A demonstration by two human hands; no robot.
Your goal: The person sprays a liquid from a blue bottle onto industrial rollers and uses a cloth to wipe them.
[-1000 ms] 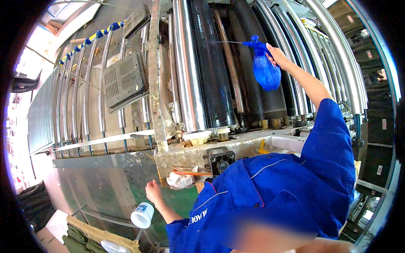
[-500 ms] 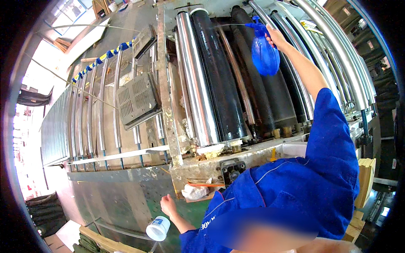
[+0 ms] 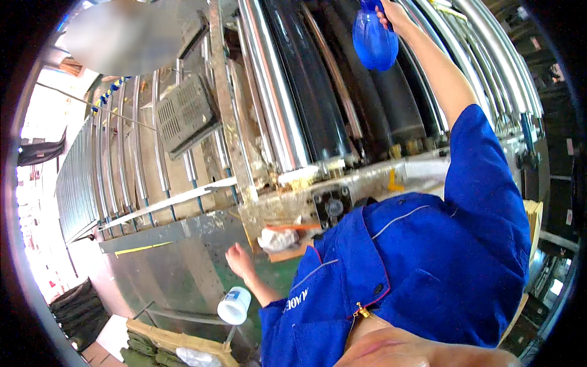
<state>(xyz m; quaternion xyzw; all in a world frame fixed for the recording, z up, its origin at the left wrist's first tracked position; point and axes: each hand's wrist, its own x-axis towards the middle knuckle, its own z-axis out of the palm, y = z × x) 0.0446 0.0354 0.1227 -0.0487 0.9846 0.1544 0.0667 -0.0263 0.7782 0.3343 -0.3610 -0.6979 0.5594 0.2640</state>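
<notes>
I'm gripping the blue spray bottle [image 3: 375, 41] by its neck, right hand [image 3: 394, 12] closed around it; it's looking light, thin-walled, squashy. Left hand [image 3: 239, 260] is hanging loosely open, holding nothing, above a white jar [image 3: 235, 305].

Right hand [image 3: 394, 13] raised high, closed around the neck of a blue spray bottle [image 3: 374, 41] held over black and chrome machine rollers [image 3: 306, 104]. Left hand [image 3: 239, 260] low beside the machine frame, fingers loose, holding nothing, near a white plastic bottle [image 3: 235, 305]. Crumpled white rag [image 3: 276, 238] lying on a ledge just above. Blue work jacket [image 3: 422, 269] filling the lower right.
</notes>
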